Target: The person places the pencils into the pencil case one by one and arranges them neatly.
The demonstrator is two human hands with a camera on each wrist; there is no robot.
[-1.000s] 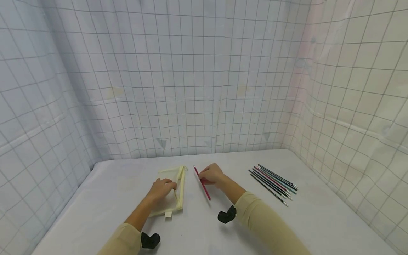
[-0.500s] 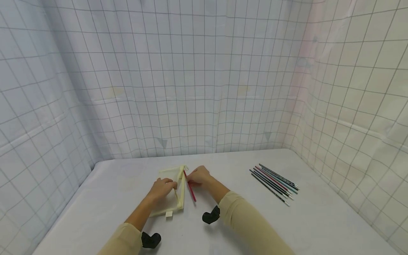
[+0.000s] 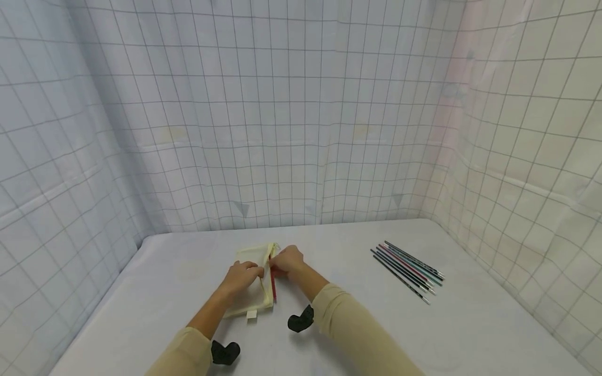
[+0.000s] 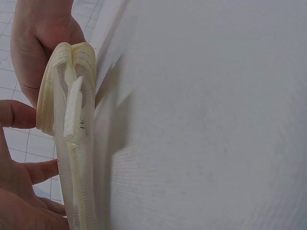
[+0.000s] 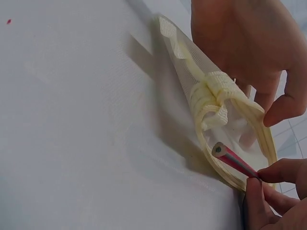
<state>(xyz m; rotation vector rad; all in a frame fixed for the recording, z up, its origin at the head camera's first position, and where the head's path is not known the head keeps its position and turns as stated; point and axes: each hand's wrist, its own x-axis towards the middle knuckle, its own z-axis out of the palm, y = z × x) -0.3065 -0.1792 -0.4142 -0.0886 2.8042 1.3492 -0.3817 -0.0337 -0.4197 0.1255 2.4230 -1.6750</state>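
My left hand [image 3: 241, 277] holds one zippered edge of a pale yellow mesh pouch [image 4: 79, 191] lying on the table. In the right wrist view the mouth of the pouch [image 5: 211, 88] gapes, with my left thumb on its upper rim. My right hand [image 3: 289, 259] pinches a red pencil [image 5: 237, 164] between thumb and fingers. The pencil [image 3: 274, 288] lies along the right side of the pouch, at its mouth. Its near end, with a round dark lead core, points out toward the wrist camera. The far end is hidden by my right hand.
Several dark, red and green pencils [image 3: 400, 271] lie side by side, slanted, on the right of the white table [image 3: 357, 240]. A small white tag [image 3: 252, 315] sticks out from the pouch's near edge. Grid-patterned curtains [image 3: 291, 130] enclose the back and sides.
My right hand has moved left with the red pencil, from beside the pouch to its mouth, and the pencil has turned more upright in view. My left hand has stayed nearly in place.
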